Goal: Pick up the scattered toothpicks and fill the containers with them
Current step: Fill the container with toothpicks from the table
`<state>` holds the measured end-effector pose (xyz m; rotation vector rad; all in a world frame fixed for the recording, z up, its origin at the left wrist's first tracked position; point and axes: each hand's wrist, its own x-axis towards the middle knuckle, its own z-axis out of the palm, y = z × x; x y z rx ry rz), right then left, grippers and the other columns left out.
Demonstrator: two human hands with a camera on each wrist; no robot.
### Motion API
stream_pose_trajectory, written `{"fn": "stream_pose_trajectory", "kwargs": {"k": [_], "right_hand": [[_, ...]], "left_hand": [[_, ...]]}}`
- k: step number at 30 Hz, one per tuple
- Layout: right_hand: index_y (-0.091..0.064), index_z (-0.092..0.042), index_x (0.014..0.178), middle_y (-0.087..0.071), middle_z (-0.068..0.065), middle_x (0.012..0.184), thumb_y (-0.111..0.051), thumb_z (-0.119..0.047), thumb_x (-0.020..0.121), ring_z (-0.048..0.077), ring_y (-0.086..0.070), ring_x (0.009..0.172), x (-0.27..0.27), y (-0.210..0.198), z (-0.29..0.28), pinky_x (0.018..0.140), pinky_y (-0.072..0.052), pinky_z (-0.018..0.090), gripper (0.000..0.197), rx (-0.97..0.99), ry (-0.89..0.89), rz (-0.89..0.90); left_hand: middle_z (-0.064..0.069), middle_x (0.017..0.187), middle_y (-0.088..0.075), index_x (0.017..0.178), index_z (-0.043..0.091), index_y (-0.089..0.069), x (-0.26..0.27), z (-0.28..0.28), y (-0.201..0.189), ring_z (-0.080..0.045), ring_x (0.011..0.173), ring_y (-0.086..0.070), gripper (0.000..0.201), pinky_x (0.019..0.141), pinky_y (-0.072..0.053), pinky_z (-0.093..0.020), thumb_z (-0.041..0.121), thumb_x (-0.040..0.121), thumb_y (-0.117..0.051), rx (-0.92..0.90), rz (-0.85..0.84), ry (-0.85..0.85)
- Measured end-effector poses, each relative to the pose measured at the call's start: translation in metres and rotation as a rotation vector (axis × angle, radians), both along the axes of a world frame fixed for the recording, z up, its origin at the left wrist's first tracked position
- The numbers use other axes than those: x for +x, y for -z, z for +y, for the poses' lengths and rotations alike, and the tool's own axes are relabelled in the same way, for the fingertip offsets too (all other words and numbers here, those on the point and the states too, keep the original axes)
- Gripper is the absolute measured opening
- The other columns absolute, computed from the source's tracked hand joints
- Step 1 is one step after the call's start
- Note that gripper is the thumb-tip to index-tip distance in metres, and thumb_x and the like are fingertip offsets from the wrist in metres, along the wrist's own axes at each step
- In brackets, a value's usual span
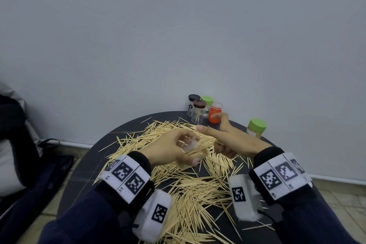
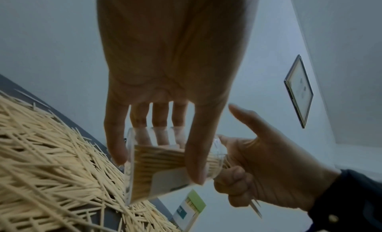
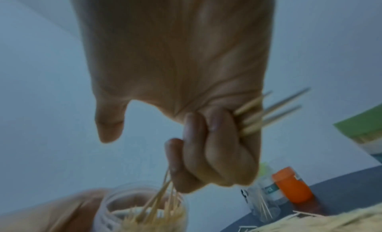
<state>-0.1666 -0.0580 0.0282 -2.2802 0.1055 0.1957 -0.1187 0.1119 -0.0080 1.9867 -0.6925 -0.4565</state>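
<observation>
Pale wooden toothpicks (image 1: 194, 190) lie scattered in a thick heap over the round dark table (image 1: 79, 174). My left hand (image 1: 178, 151) grips a clear lidless jar (image 1: 191, 145) above the heap, tilted with its mouth toward the right hand. In the left wrist view the jar (image 2: 165, 167) is partly filled with toothpicks. My right hand (image 1: 223, 144) holds a bundle of toothpicks (image 1: 206, 144) in its curled lower fingers, thumb and index finger stretched out. In the right wrist view the bundle's tips (image 3: 157, 201) reach into the jar's mouth (image 3: 144, 209).
At the table's back edge, against the wall, stand a black-lidded jar (image 1: 193, 105), a brown-lidded jar (image 1: 198, 112), a green-lidded jar (image 1: 207, 105) and an orange jar (image 1: 214, 111). Another green-lidded jar (image 1: 256, 128) stands at the right edge. Dark bags (image 1: 29, 154) lie left of the table.
</observation>
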Motion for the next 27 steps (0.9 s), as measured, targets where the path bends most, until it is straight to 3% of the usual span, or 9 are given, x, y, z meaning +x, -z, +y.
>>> {"fn": "stream_pose_trajectory", "kwargs": {"k": [4, 7, 9, 12, 14, 17, 19, 22, 27], "right_hand": [[-0.013, -0.031, 0.130, -0.046, 0.001, 0.061, -0.030, -0.080, 0.067, 0.004, -0.035, 0.035, -0.004, -0.003, -0.001, 0.041, -0.032, 0.017, 0.081, -0.024, 0.009, 0.007], [-0.020, -0.027, 0.125, -0.046, 0.000, 0.061, -0.022, -0.077, 0.071, 0.004, -0.036, 0.036, -0.003, -0.004, -0.007, 0.042, -0.033, 0.017, 0.075, -0.020, 0.032, -0.046], [-0.035, -0.020, 0.118, -0.044, -0.003, 0.060, -0.024, -0.071, 0.079, 0.004, -0.034, 0.039, 0.000, -0.004, -0.012, 0.041, -0.031, 0.017, 0.066, 0.012, 0.045, -0.128], [-0.054, -0.012, 0.095, -0.035, -0.008, 0.051, -0.039, -0.042, 0.097, 0.005, -0.027, 0.038, 0.008, -0.002, -0.019, 0.038, -0.023, 0.016, 0.034, 0.254, 0.128, -0.304], [-0.054, -0.010, 0.080, -0.028, -0.010, 0.043, -0.039, -0.026, 0.099, 0.005, -0.020, 0.035, 0.013, -0.003, -0.018, 0.037, -0.019, 0.014, 0.029, 0.517, 0.177, -0.381], [-0.043, -0.010, 0.067, -0.024, -0.008, 0.044, -0.030, -0.030, 0.101, 0.005, -0.018, 0.038, 0.016, -0.005, -0.010, 0.038, -0.017, 0.017, 0.042, 0.936, 0.186, -0.436], [-0.033, -0.014, 0.061, -0.023, -0.007, 0.046, -0.029, -0.035, 0.100, 0.006, -0.019, 0.039, 0.015, -0.004, -0.004, 0.040, -0.017, 0.018, 0.045, 1.114, 0.155, -0.447], [-0.029, -0.017, 0.059, -0.025, -0.007, 0.046, -0.028, -0.036, 0.100, 0.006, -0.020, 0.039, 0.016, 0.003, 0.007, 0.043, -0.017, 0.020, 0.045, 1.240, 0.109, -0.428], [-0.033, -0.012, 0.064, -0.028, -0.005, 0.051, -0.027, -0.023, 0.101, 0.008, -0.024, 0.044, 0.017, 0.014, 0.018, 0.054, -0.020, 0.024, 0.039, 1.214, 0.068, -0.433]], "left_hand": [[0.000, 0.115, -0.057, 0.120, 0.024, -0.056, 0.001, 0.000, 0.000, -0.016, 0.105, -0.057, 0.058, 0.082, -0.050, -0.030, 0.007, 0.070, -0.080, -0.030, 0.047, -0.017], [-0.001, 0.115, -0.056, 0.121, 0.024, -0.056, 0.002, 0.000, 0.000, -0.017, 0.106, -0.057, 0.057, 0.085, -0.050, -0.033, 0.003, 0.071, -0.077, -0.051, 0.090, -0.033], [-0.002, 0.113, -0.056, 0.120, 0.023, -0.057, 0.002, 0.001, 0.000, -0.019, 0.106, -0.057, 0.056, 0.084, -0.050, -0.034, -0.001, 0.073, -0.074, -0.082, 0.127, -0.050], [-0.002, 0.111, -0.056, 0.119, 0.021, -0.057, 0.002, 0.000, -0.001, -0.018, 0.103, -0.057, 0.056, 0.076, -0.048, -0.030, -0.002, 0.072, -0.074, -0.116, 0.159, -0.070], [0.000, 0.111, -0.056, 0.120, 0.021, -0.056, 0.002, -0.001, -0.001, -0.015, 0.100, -0.057, 0.057, 0.074, -0.047, -0.029, 0.000, 0.070, -0.076, -0.118, 0.172, -0.065], [0.000, 0.113, -0.056, 0.119, 0.020, -0.052, -0.001, -0.003, 0.000, -0.014, 0.099, -0.058, 0.057, 0.081, -0.047, -0.032, 0.001, 0.071, -0.076, -0.112, 0.186, -0.039], [-0.001, 0.116, -0.055, 0.118, 0.022, -0.051, -0.004, -0.005, 0.000, -0.015, 0.102, -0.057, 0.055, 0.082, -0.047, -0.031, 0.005, 0.072, -0.076, -0.084, 0.172, -0.003], [-0.003, 0.119, -0.054, 0.121, 0.021, -0.050, -0.008, -0.008, 0.000, -0.016, 0.106, -0.058, 0.056, 0.086, -0.050, -0.031, 0.008, 0.073, -0.076, -0.040, 0.142, 0.067], [-0.006, 0.121, -0.055, 0.120, 0.021, -0.051, -0.011, -0.009, -0.001, -0.018, 0.107, -0.059, 0.057, 0.092, -0.051, -0.036, 0.007, 0.072, -0.077, -0.067, 0.141, 0.086]]}}
